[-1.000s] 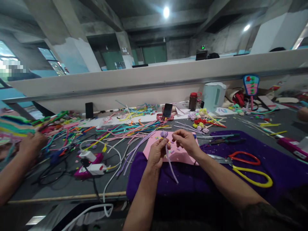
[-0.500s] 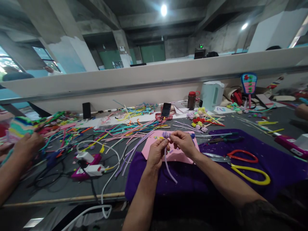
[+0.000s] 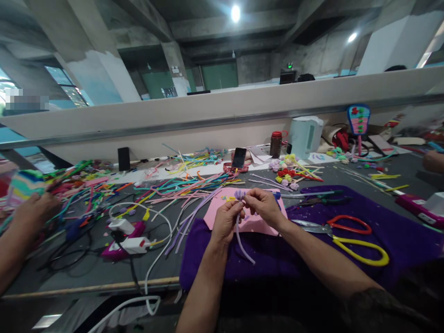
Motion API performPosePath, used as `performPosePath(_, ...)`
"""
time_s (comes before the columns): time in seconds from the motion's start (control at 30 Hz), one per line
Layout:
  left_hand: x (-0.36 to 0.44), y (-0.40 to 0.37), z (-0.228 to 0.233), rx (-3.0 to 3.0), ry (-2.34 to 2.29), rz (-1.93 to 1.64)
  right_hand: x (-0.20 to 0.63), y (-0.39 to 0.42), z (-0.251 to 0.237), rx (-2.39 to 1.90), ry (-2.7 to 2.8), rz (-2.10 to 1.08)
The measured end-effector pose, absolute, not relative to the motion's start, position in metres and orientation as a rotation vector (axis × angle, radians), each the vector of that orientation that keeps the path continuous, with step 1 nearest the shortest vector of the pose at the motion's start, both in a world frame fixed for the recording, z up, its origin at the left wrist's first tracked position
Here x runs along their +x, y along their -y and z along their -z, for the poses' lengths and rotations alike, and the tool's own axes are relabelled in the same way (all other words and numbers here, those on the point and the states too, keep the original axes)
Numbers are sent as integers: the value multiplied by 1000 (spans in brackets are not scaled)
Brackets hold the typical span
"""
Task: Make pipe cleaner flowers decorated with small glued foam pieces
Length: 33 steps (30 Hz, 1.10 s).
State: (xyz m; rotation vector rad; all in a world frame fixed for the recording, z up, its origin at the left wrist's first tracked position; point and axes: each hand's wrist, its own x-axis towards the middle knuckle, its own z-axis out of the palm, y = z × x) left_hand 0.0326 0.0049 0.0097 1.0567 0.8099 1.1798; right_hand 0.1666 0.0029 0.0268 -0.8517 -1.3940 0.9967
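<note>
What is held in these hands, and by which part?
The left hand pinches a purple flower by its stem, just below the bloom; the right hand is at the bloom, its grip unclear.

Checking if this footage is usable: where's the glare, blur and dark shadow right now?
Head view: ceiling lamp flares; head view: far-left striped piece looks soft; head view: purple fuzzy piece lacks fine detail; head view: near side of the purple cloth sinks into darkness.

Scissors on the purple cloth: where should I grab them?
Probably by the red handle and yellow handle, coming from the right: those loops spread open that way, while the blades point left, toward the person's right forearm.
</note>
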Motion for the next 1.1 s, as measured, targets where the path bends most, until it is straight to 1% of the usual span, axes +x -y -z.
performPosePath(0.27, 34, -4, -10, 1096, -833, -1205, 166, 0, -30, -871, 1424, -957)
performPosePath(0.6, 36, -2, -12, 1155, -981, -1255, 168, -3, -23, -953, 1501, -810)
performPosePath(0.7, 36, -2, -13, 1164, -997, -1263, 170, -2, -24, -984, 1615, -628)
performPosePath(0.83, 35, -4, -13, 1136, -959, -1257, 174, 1, -27, -973, 1785, -211)
performPosePath(0.9, 34, -5, -11, 1091, -932, -1229, 175, 3, -29, -956, 1804, -89)
performPosePath(1.0, 32, -7, -10, 1018, -902, -1187, 176, 6, -32, -969, 1754, -109)
performPosePath(1.1, 31, -8, -11, 907, -852, -1145, 176, 7, -34, -980, 1628, -307)
